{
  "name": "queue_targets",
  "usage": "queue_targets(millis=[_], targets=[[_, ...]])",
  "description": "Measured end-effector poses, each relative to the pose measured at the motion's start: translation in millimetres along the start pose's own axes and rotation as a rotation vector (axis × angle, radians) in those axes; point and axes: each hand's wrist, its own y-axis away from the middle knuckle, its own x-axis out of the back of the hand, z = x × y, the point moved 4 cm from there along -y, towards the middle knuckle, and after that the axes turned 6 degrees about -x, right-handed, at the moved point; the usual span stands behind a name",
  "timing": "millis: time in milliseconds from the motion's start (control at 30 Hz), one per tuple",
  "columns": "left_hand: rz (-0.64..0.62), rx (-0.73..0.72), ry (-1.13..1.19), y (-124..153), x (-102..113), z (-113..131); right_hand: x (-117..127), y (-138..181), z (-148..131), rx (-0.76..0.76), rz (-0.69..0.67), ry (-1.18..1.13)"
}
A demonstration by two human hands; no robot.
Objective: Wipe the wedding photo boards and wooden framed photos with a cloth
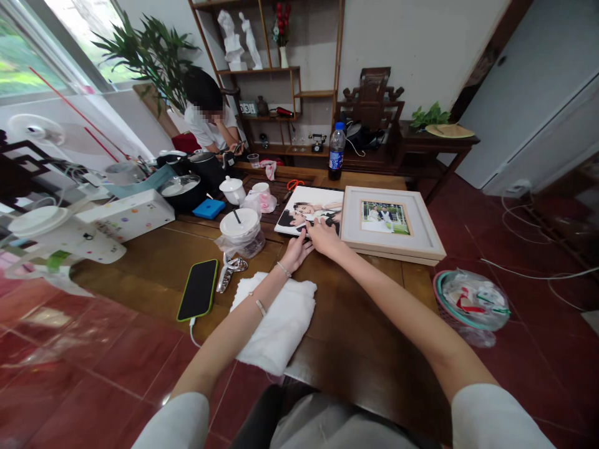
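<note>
A photo album (292, 202), or a similar thick photo piece with a large picture of a couple on top, lies flat on the wooden table. My right hand (324, 237) is on its near edge, fingers bent over the picture and pressing at the edge. Beside it, my left hand (298, 251) is at the same edge, palm turned partly up, its thumb and fingers apart. Against the album's right side rests a pale wooden picture frame (423, 234) holding a smaller couple photo. Where the fingertips meet the album's edge is hard to make out.
A white towel (281, 324), a phone (199, 290) on a cable and a lidded cup (240, 226) are to the left. Red-handled scissors (294, 185) and a dark drink bottle (336, 153) stand behind. Another person (210, 118) sits across the table. A basket (468, 299) is at right.
</note>
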Motion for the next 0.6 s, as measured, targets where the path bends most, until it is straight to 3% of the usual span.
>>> queue_targets(millis=[433,600], targets=[[-0.004,-0.024,-0.034,-4.4,4.8,0.7,-1.8,0.5,19.2,0.104,0.173,0.047],[0.036,-0.018,-0.058,-3.8,4.8,2.0,9.0,-5.3,26.9,0.1,0.196,-0.114]])
